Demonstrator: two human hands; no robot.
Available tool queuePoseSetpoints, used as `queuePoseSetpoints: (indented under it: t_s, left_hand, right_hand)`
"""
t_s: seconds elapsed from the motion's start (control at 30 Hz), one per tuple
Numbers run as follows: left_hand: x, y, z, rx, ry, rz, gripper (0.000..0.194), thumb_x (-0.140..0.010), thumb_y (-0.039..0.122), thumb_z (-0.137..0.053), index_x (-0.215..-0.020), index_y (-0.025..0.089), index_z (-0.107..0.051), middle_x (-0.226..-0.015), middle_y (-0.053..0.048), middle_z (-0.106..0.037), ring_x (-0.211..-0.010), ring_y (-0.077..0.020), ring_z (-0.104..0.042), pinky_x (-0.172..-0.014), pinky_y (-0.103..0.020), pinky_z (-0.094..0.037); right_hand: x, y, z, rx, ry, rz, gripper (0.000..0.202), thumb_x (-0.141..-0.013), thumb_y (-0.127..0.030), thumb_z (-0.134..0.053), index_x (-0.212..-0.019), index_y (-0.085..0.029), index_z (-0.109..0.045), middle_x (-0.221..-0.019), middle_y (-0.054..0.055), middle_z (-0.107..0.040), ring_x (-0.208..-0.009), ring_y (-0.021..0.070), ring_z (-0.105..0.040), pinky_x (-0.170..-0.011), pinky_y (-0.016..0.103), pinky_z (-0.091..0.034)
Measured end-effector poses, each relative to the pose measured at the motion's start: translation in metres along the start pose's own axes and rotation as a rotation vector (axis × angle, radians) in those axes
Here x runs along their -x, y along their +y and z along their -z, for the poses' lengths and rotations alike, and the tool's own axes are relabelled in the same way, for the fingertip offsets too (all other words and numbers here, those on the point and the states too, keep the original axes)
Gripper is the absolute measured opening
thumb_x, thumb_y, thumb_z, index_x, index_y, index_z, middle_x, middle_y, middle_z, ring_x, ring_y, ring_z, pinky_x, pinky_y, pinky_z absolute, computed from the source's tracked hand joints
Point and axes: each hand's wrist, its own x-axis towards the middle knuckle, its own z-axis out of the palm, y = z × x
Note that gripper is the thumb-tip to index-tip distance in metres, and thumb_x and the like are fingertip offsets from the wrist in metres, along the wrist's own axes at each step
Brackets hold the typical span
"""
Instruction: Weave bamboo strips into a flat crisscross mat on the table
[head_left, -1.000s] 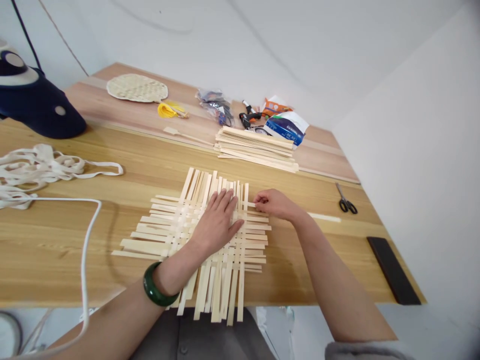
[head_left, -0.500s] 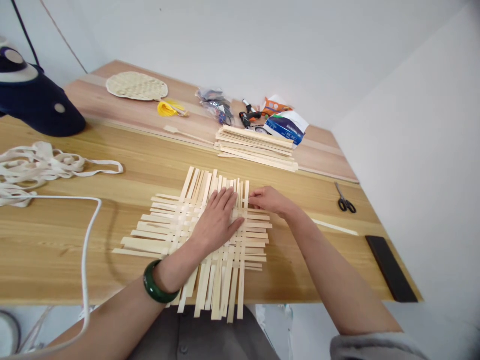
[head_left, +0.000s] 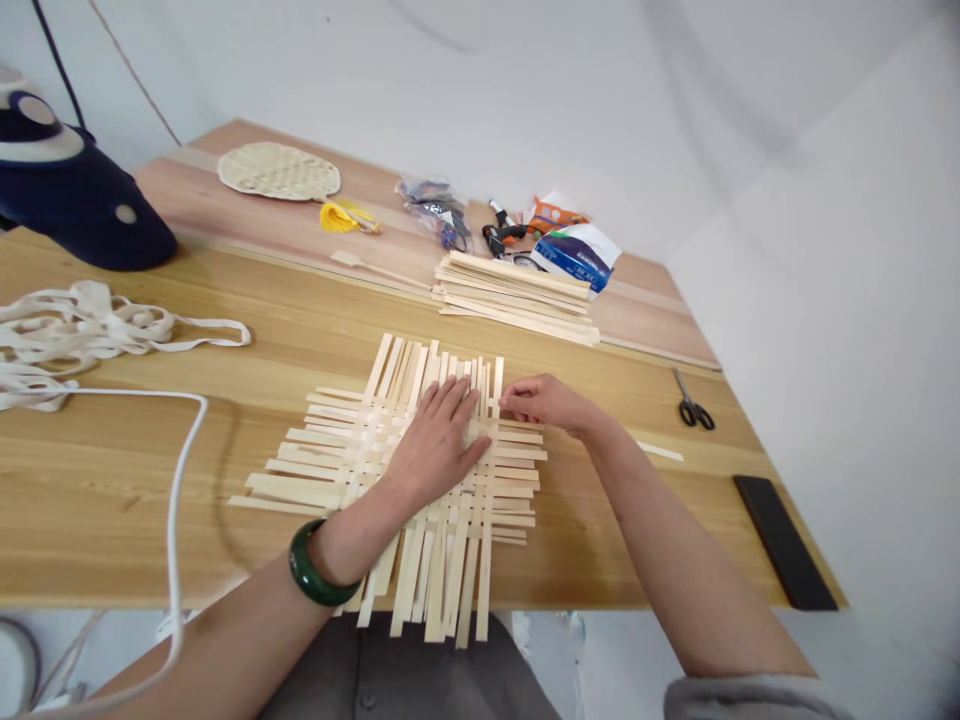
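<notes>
A loosely woven mat of pale, thin wooden strips (head_left: pixel 300 485) lies in front of me, with strip ends sticking out on all sides. My left hand (head_left: pixel 442 430) rests palm down across its middle, fingers stretched and thumb out to the right. At the upper right edge of the weave my right hand (head_left: pixel 534 398) is closed in a pinch, seemingly on one thin wooden strip. The far end of a strip (head_left: pixel 660 451) shows beyond my right forearm, which hides the stretch between.
Behind the mat lies a stack of loose strips (head_left: pixel 517 295). Scissors (head_left: pixel 694 411) and a black bar (head_left: pixel 784 540) are at the right. White tape (head_left: pixel 90 325), a cord (head_left: pixel 174 520) and a dark blue device (head_left: pixel 82 205) occupy the left. A woven fan (head_left: pixel 279 171) lies farther back.
The strip end beyond my right forearm has slid left, so less of it shows. My left hand stays pressed on the mat. The view has shifted slightly.
</notes>
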Motion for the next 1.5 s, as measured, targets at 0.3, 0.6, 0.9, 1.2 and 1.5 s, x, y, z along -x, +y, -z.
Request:
queuePoseSetpoints:
  t_s: [0.3,0.6,0.9,1.2,1.5]
  left_hand:
    - [0.001,0.000,0.000,0.001,-0.003,0.000,0.059,-0.096,0.043,-0.047,-0.143,0.008,-0.043,-0.157,-0.019,-0.033,-0.149,-0.0319,-0.024,-0.123,-0.053,-0.021]
    - [0.001,-0.003,-0.003,0.034,0.033,-0.012,0.057,-0.096,0.043,-0.047,-0.143,0.013,-0.042,-0.157,-0.018,-0.034,-0.149,-0.0317,-0.025,-0.122,-0.054,-0.021]
    - [0.001,-0.002,-0.001,0.013,0.042,-0.019,0.054,-0.095,0.041,-0.049,-0.141,0.011,-0.045,-0.156,-0.019,-0.035,-0.148,-0.0326,-0.027,-0.121,-0.055,-0.024]
    - [0.001,-0.003,-0.001,0.013,0.034,-0.014,0.053,-0.094,0.041,-0.051,-0.139,0.013,-0.048,-0.157,-0.017,-0.035,-0.148,-0.0317,-0.028,-0.122,-0.053,-0.023]
    - [0.002,-0.001,0.003,0.136,0.091,0.035,0.044,-0.097,0.030,-0.046,-0.136,0.012,-0.049,-0.152,-0.016,-0.042,-0.146,-0.0283,-0.033,-0.121,-0.055,-0.026]
  right_hand:
    - [-0.004,0.005,0.002,0.003,-0.039,0.056,0.041,-0.070,-0.056,-0.069,-0.065,-0.017,-0.057,-0.059,-0.005,-0.050,-0.056,0.0086,-0.039,-0.054,0.024,-0.030]
    - [-0.005,0.007,0.003,0.045,-0.034,0.075,0.043,-0.073,-0.059,-0.064,-0.063,-0.018,-0.053,-0.059,-0.005,-0.049,-0.056,0.0086,-0.038,-0.054,0.024,-0.031]
    - [-0.006,0.011,0.002,0.030,-0.070,0.181,0.019,-0.076,-0.037,-0.059,-0.074,-0.018,-0.061,-0.068,-0.004,-0.053,-0.065,0.0110,-0.046,-0.062,0.024,-0.037]
    - [-0.011,0.003,-0.004,0.025,-0.030,0.094,0.013,-0.073,-0.023,-0.055,-0.083,-0.018,-0.061,-0.072,-0.001,-0.061,-0.064,0.0115,-0.053,-0.059,0.023,-0.042]
    - [-0.007,0.008,0.013,0.225,0.046,0.073,0.009,-0.066,-0.018,-0.058,-0.073,-0.017,-0.064,-0.071,-0.001,-0.065,-0.068,0.0139,-0.057,-0.066,0.025,-0.044]
